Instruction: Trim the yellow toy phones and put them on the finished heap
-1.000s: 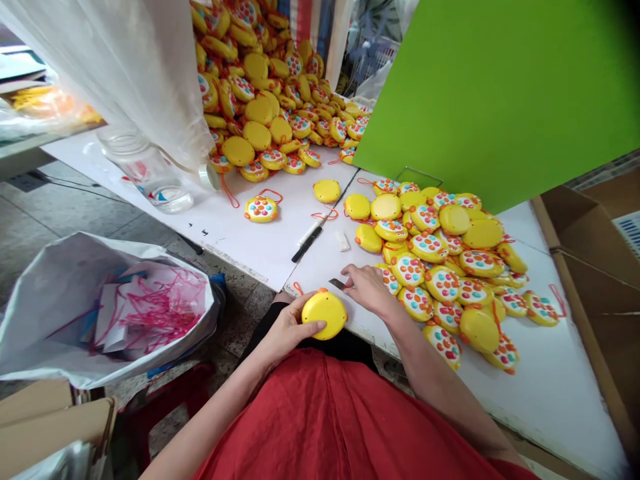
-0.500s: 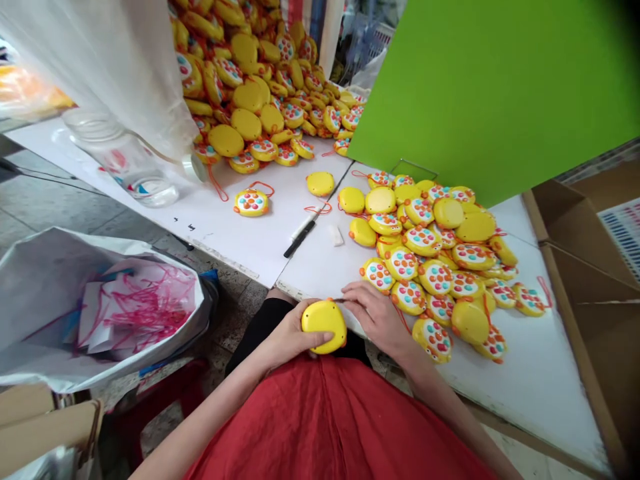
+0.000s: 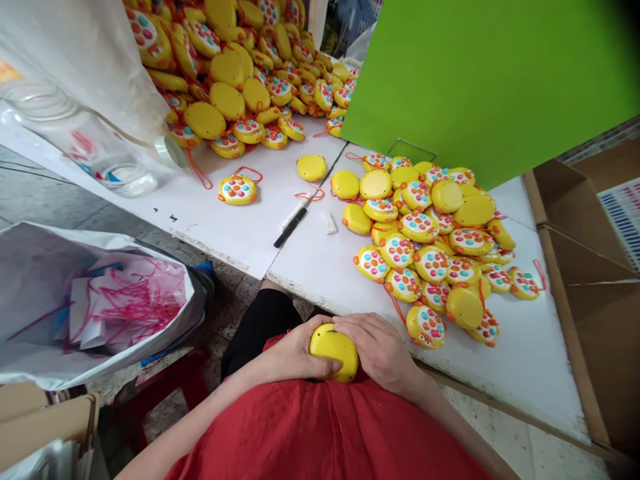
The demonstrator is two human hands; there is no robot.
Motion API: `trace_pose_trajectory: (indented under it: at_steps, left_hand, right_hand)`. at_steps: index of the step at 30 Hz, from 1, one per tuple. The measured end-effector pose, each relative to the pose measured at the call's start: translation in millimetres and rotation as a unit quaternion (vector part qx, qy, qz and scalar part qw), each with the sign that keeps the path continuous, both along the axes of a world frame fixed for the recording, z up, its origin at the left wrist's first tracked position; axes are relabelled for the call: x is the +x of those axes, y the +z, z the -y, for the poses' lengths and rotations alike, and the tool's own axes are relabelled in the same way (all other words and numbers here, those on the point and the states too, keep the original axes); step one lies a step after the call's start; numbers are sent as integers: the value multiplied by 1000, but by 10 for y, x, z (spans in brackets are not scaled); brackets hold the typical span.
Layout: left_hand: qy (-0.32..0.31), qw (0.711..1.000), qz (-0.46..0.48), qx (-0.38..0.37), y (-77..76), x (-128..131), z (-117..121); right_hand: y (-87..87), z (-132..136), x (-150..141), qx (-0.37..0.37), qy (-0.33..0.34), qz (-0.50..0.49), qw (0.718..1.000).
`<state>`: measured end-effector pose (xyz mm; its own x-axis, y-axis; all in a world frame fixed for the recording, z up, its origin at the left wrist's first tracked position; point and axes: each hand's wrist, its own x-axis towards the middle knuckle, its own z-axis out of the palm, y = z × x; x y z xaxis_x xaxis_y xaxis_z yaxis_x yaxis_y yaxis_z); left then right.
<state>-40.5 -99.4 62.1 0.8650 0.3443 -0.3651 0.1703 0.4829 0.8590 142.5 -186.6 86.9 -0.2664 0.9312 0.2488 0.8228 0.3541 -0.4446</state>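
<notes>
In the head view, my left hand (image 3: 297, 353) grips a yellow plastic toy (image 3: 334, 353) close to my lap. The toy's plain back with small dark holes faces up, and my left thumb lies across its lower part. My right hand (image 3: 377, 347) rests against the toy's upper right edge, fingers bent and pressed together. Something small and dark shows at its fingertips, too little to name. A pile of the same turtle-like toys (image 3: 433, 263) with coloured buttons covers the table just beyond my right hand.
A larger heap of these toys (image 3: 227, 100) fills the back left. A black-and-white pen (image 3: 291, 227), a white scrap (image 3: 329, 223) and a clear jar (image 3: 115, 170) lie on the table. Left stands a bag (image 3: 30, 287) of pink strings; right, a cardboard box (image 3: 565, 300); behind, a green panel (image 3: 475, 87).
Both hands and the toy have come down closer to my body. My right hand has closed in from beside the toy onto its upper right edge. The view has shifted slightly.
</notes>
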Motion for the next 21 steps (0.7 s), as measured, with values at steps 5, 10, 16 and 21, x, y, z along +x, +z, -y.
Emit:
trace_pose_trajectory:
  at_steps: [5,10,16,21]
  left_hand:
    - [-7,1000,-9,14,16,-19,40]
    - [-17,999,-21,29,44,-15,35]
    - [-41,997,-44,43,71,-29,20]
    - [-38,998,-32,26,63,-39,27]
  right_hand:
    - [40,39,-9,9,16,13,1000]
    - [67,45,-19,21,12,27,999]
    - [78,26,-26,49,36,32,998]
    - [81,28,-27,40,27,31,998]
